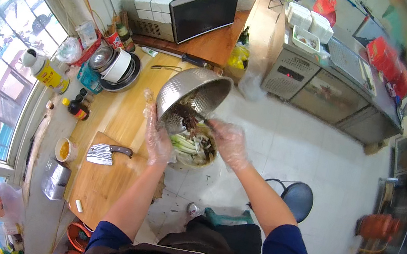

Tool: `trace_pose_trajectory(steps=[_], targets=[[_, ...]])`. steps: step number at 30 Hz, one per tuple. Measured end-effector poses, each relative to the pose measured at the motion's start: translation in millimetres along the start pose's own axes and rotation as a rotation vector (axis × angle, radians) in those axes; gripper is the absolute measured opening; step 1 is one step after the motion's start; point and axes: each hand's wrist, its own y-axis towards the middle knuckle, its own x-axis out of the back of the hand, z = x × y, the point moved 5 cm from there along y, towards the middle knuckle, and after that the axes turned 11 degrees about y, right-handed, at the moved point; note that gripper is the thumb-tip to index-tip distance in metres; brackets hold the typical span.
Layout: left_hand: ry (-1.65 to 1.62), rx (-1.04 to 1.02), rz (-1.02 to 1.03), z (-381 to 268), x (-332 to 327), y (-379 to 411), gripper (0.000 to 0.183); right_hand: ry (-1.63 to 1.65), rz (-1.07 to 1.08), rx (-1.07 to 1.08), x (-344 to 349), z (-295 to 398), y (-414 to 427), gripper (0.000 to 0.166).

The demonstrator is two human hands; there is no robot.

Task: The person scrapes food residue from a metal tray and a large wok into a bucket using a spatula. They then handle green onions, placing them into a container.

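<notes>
A hammered metal bowl point(171, 88) is tipped on its side, its opening turned right and down. My left hand point(156, 139), in a clear plastic glove, supports the bowl's lower left side. My right hand point(230, 142), gloved the same way, grips a dark-handled utensil point(207, 122) that reaches into the bowl's mouth. A dark, chopped-looking food mixture point(188, 118) lies at the bowl's lower rim. Beneath is a round yellowish container point(197, 164) with pale green and white vegetable stalks point(186, 144) and dark pieces inside. The utensil's working end is hidden in the mixture.
On the wooden table are a cutting board point(107, 187) with a cleaver point(103, 153), stacked pans and bowls point(118, 67), and a small tub point(65, 149). A microwave point(203, 12) stands beyond. To the right are a steel counter point(290, 77) and a round dark stool point(296, 200).
</notes>
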Motion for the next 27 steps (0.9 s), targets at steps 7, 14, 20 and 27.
trace_pose_trajectory(steps=[7, 14, 20, 27], targets=[[0.544, -0.228, 0.042, 21.7, -5.6, 13.8, 0.058, 0.475, -0.396, -0.407, 1.8, -99.2, -2.8, 0.029], [0.416, -0.212, -0.018, 14.0, -22.3, 18.1, 0.060, 0.719, -0.502, -0.447, -50.6, -147.8, -13.5, 0.030], [0.387, -0.222, -0.048, 32.3, -16.1, 28.6, 0.054, 0.919, -0.273, -0.531, -69.2, -133.5, -13.2, 0.030], [0.273, -0.172, 0.002, 26.2, -25.1, 24.2, 0.053, 0.757, -0.408, -0.354, -42.9, -134.4, 5.4, 0.025]])
